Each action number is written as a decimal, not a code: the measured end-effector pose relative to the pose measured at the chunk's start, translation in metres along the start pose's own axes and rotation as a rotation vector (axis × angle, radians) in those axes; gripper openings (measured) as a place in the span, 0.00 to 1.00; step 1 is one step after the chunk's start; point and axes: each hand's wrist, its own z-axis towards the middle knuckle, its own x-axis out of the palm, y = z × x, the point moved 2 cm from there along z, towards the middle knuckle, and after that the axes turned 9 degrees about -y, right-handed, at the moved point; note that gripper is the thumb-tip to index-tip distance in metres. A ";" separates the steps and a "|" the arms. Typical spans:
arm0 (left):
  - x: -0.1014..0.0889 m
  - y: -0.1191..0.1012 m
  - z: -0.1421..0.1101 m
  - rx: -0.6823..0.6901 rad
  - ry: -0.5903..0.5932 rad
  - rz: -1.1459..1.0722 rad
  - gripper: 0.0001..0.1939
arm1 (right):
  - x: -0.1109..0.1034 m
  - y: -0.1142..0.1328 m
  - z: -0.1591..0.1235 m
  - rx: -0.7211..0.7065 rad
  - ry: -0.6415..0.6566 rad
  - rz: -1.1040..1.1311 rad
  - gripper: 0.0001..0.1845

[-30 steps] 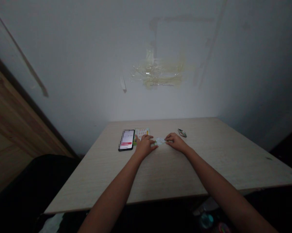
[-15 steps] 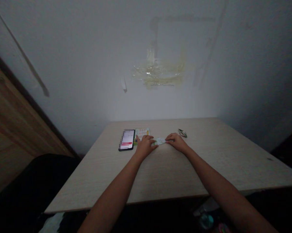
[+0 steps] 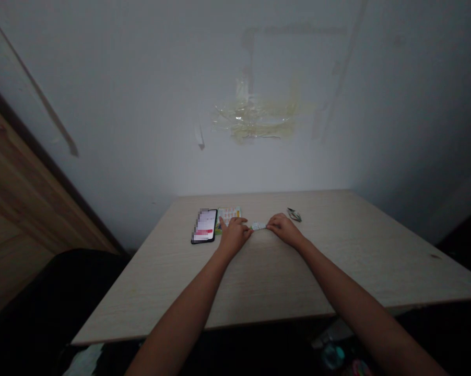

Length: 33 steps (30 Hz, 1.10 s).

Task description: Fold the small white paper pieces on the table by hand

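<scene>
Between my two hands is a small piece of printed paper (image 3: 259, 225), white with some green, low over the table. My left hand (image 3: 234, 233) pinches its left end, with the thumb and fingertips closed. The right end is gripped by the fingertips of my right hand (image 3: 282, 227). Just beyond my left hand lies a printed green and white card or leaflet (image 3: 230, 212), partly covered by that hand. A phone (image 3: 204, 226) with a lit screen lies to its left. Past my right hand rests a small dark and pale folded piece (image 3: 294, 214), its kind unclear.
The pale wooden table (image 3: 267, 282) meets a white wall (image 3: 141, 104) with peeling clear tape (image 3: 255, 120) on it. Wooden boards (image 3: 20, 193) lean at the left above a dark shape. Under the table's front edge, a bottle (image 3: 332, 356) is dimly visible.
The paper between my hands looks narrower from front to back than before. My left thumb and fingers have drawn closer together on it. The phone and leaflet have stayed put.
</scene>
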 end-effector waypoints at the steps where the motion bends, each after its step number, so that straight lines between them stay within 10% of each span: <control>1: 0.000 0.000 0.000 -0.002 0.003 -0.002 0.10 | 0.000 0.000 0.000 0.003 -0.005 -0.006 0.08; 33: 0.001 -0.001 0.008 -0.303 -0.049 -0.026 0.06 | 0.014 0.005 0.004 0.223 0.023 -0.274 0.13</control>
